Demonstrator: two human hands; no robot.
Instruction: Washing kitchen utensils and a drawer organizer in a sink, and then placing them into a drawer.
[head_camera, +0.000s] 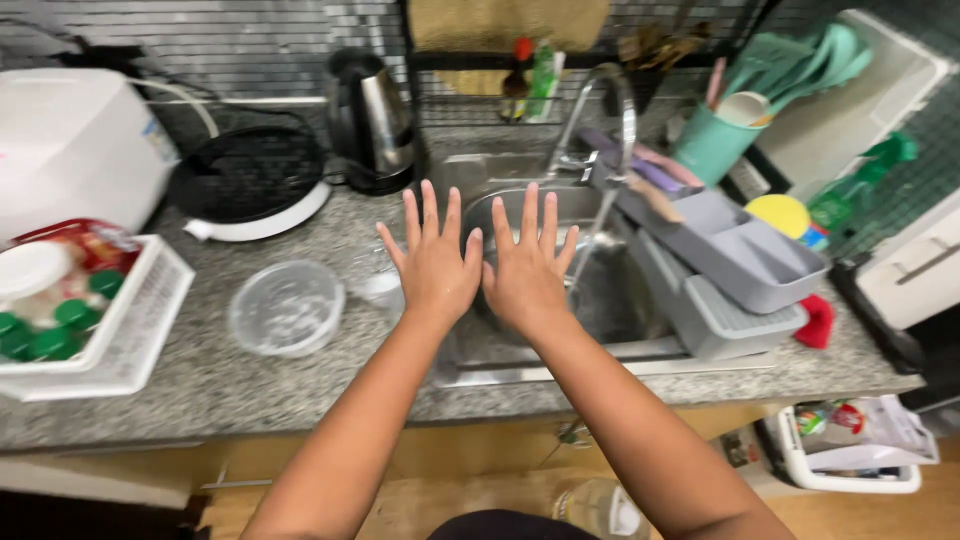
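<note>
Left hand (432, 262): flat, back up, fingers spread wide, holding nothing; thumb side just beside the right hand.
Right hand (525, 265): flat, back up, fingers spread wide, holding nothing; held over the sink.
Sink (520, 345): steel basin sunk in the tabletop, directly under both hands, mostly beneath the right one.
Faucet (605, 95): curved steel spout, just beyond the right hand's fingertips, arching toward them.
Clear plastic bowl (287, 307): round, see-through, on the tabletop, left of the left hand, apart from it.
Small clear cup (381, 285): blurred, just left of the left hand, between it and the bowl.
Tabletop (250, 385): speckled grey stone, running under and to both sides of the hands.
Grey dish rack (735, 265): angular, plastic, right of the right hand, resting across the sink's right edge.
White basket (110, 340): slotted plastic, far left of the hands; red-printed packet and green-capped containers inside, print too blurred to tell.
Kettle (372, 120): black and steel, beyond the left hand, at the wall.
Round black grill pan (248, 180): white-rimmed, beyond and left of the left hand.
Bottles (530, 80): one red-capped and dark, one green, beyond the hands behind the faucet.
Teal cup (712, 140): holding utensils, beyond and right of the right hand.
Yellow sponge (780, 213): round, far right, past the rack.
</note>
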